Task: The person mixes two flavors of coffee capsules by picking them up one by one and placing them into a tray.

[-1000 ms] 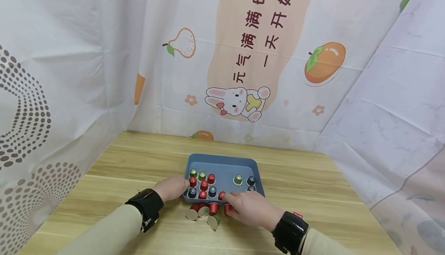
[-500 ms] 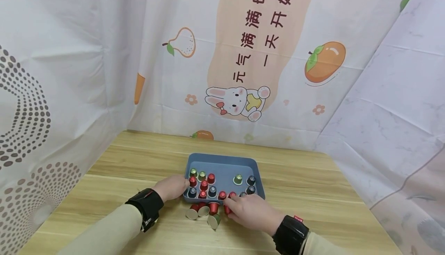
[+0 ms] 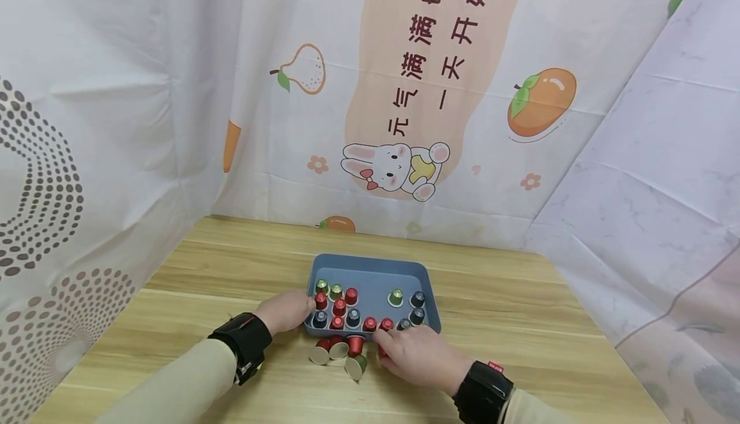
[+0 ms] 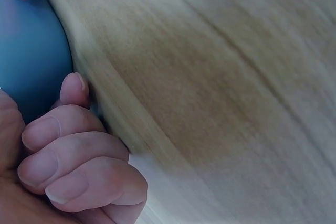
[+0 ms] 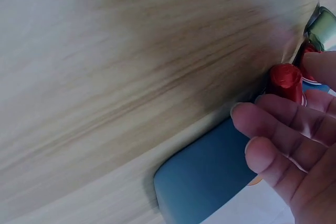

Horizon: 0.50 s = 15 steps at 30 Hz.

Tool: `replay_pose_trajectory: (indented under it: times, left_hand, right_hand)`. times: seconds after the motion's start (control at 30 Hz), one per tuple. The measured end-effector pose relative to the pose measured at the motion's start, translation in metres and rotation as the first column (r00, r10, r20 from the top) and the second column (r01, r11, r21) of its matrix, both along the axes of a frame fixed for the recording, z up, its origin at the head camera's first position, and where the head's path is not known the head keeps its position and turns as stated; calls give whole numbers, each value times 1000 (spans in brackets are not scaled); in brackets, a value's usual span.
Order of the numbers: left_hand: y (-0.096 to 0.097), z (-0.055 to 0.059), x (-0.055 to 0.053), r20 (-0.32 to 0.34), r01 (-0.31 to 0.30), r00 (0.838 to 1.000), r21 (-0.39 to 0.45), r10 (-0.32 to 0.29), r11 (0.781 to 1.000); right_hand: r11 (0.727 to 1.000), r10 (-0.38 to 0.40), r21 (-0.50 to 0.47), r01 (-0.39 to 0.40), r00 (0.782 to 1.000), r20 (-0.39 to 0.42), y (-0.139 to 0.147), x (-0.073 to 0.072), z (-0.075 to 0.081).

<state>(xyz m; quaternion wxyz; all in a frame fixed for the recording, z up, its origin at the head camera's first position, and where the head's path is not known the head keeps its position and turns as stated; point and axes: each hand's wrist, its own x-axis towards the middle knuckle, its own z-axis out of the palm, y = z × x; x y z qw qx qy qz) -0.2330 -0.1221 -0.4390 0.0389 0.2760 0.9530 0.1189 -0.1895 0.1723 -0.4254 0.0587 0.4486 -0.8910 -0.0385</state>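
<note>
A blue-grey tray (image 3: 370, 259) on the wooden table holds upright coffee capsules: red, green (image 3: 396, 297) and dark blue (image 3: 417, 299). My left hand (image 3: 287, 312) grips the tray's left edge; in the left wrist view its fingers (image 4: 94, 142) curl beside the tray wall. My right hand (image 3: 424, 354) is at the tray's front edge, right of centre, over a red capsule (image 5: 286, 81) on the table. Its fingers (image 5: 262, 156) are loosely bent, with the thumb beside the capsule; whether they touch it I cannot tell. In the head view that capsule is mostly hidden.
Just in front of the tray lie several loose capsules: a red one (image 3: 355, 345), a green one (image 3: 356, 367) and others on their sides with foil lids showing. Printed curtains (image 3: 462, 212) stand around the back and sides of the table (image 3: 231, 263).
My right hand has shifted slightly right and towards me, away from the tray's front row, uncovering red and dark blue capsules there. The left hand and tray have stayed still.
</note>
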Motion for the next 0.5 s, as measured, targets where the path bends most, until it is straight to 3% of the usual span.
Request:
replay_pose_trajectory:
  times: [0.13, 0.5]
  left_hand:
    - [0, 1, 0, -10, 8, 1000, -4, -8, 1000]
    - [-1, -3, -2, -58, 29, 998, -26, -30, 999]
  right_hand:
    - [1000, -27, 9, 26, 999, 30, -1, 1, 1]
    - [1000, 22, 17, -22, 999, 33, 2, 4, -4]
